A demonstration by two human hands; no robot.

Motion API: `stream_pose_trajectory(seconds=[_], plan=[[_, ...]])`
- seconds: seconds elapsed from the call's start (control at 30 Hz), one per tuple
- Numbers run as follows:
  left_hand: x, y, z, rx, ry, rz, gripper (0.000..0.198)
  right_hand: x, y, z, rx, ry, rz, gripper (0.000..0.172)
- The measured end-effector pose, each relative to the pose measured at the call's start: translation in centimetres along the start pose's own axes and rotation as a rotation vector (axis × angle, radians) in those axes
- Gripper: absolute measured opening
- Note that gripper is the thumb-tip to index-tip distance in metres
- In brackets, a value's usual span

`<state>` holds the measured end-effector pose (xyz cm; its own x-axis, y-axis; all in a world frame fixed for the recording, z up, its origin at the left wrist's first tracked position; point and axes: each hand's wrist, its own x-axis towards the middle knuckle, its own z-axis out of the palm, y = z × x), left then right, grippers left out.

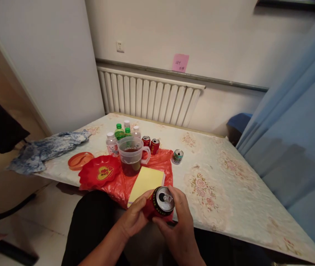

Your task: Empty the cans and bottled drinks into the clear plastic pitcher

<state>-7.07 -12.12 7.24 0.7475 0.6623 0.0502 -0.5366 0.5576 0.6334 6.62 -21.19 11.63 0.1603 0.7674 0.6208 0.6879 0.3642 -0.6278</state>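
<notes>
Between my two hands, at the table's near edge, is a red drink can [164, 200] with its top open, tilted toward me. My left hand [135, 214] wraps round its lower left side. The fingers and thumb of my right hand [178, 218] grip it from the right, near the rim. Just beyond lies a yellow notepad [148, 181] on a red plastic bag [168, 162]. Behind the pad stands a clear plastic jug [131, 151], partly filled with dark brown liquid. A red scalloped plate [91, 173] sits left of the jug.
Two red cans [155, 146] stand behind the jug's handle, and a green can [178, 156] stands to their right. Several bottles [111, 142] cluster behind the jug. An orange lid [80, 161] and a blue patterned cloth [52, 147] lie at left. A curtain [290, 118] hangs at right.
</notes>
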Motion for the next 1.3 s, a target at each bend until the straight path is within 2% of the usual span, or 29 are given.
stream_pose_trajectory(seconds=[0.13,0.37,0.53,0.67,1.1,1.3], plan=[[0.1,-0.6,0.1,-0.076,0.015,-0.035,0.04,0.0,-0.2,0.2,-0.037,0.03,-0.012,0.076],[0.0,-1.0,0.6,-0.131,0.031,-0.056,0.039,-0.1,0.3,0.1,-0.087,0.015,-0.046,0.074],[0.0,-1.2,0.6,-0.149,0.099,-0.094,0.042,-0.1,0.1,0.1,-0.06,0.023,-0.037,0.072],[0.0,-1.2,0.8,-0.153,0.1,-0.086,0.04,-0.1,0.0,-0.2,-0.041,0.01,-0.048,0.071],[-0.3,-1.1,0.3,-0.153,0.1,-0.045,0.036,-0.1,-0.6,-0.8,-0.032,0.011,-0.08,0.055],[-0.1,-1.3,-0.3,-0.177,0.102,-0.034,0.038,-0.2,-0.5,-0.8,-0.002,0.046,-0.099,0.039]])
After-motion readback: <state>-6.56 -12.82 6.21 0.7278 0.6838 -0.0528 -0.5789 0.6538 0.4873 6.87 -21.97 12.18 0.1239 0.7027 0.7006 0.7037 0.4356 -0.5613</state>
